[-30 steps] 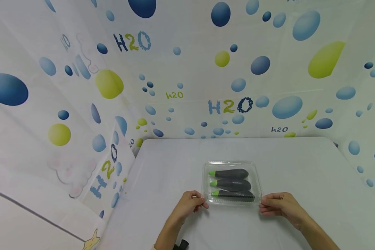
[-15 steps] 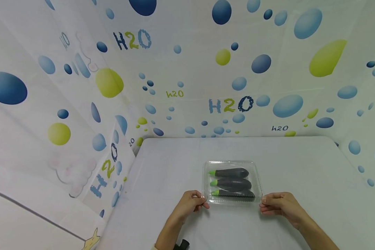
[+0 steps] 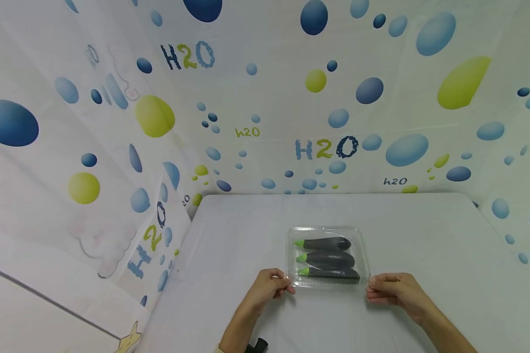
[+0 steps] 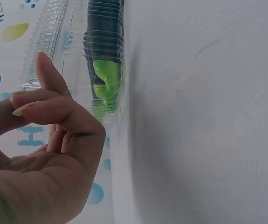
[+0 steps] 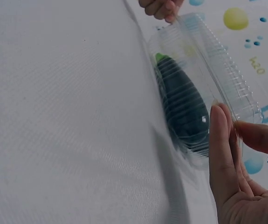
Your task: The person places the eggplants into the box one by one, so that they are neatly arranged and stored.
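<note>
A clear plastic clamshell box (image 3: 363, 245) lies on the white table in the head view, with its lid over three eggplants. The far eggplant (image 3: 329, 244), the middle eggplant (image 3: 331, 259) and the near eggplant (image 3: 335, 275) lie side by side, green stem ends to the left. My left hand (image 3: 269, 286) pinches the box's rim at its near left corner. At the near right corner, my right hand (image 3: 393, 289) pinches the rim between thumb and fingers. The right wrist view shows the rim (image 5: 217, 84) running into that pinch.
The white table (image 3: 229, 235) reaches back to a sheet wall (image 3: 274, 98) printed with blue and green dots and H2O lettering. A dark object (image 3: 259, 345) shows beside the left forearm at the bottom edge. Another patterned sheet hangs at the left.
</note>
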### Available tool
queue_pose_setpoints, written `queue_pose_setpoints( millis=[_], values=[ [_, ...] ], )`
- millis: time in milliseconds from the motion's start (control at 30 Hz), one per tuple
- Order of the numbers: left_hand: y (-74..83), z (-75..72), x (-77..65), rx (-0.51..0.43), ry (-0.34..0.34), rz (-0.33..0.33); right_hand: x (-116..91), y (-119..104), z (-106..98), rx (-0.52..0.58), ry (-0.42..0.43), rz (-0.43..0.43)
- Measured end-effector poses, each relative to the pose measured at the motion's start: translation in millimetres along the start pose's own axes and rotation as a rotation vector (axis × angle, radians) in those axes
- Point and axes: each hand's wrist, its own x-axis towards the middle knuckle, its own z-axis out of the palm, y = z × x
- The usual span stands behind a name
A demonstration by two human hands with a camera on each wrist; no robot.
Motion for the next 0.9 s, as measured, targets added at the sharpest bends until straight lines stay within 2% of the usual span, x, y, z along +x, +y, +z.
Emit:
queue_pose_setpoints(
  millis=[267, 633, 900],
  values=[
    [1.2, 1.8, -0.3, 0.009, 0.035, 0.011, -1, 1, -1, -0.008, -0.019, -0.007],
    [3.8, -4.7, 1.9, 0.069, -0.003, -0.026, 0, -4, -2, -0.104, -0.006, -0.027],
    [3.7, -4.9, 2.2, 0.121, -0.002, -0.016, 1, -11, -2, -0.164, 0.036, -0.030]
  ],
)
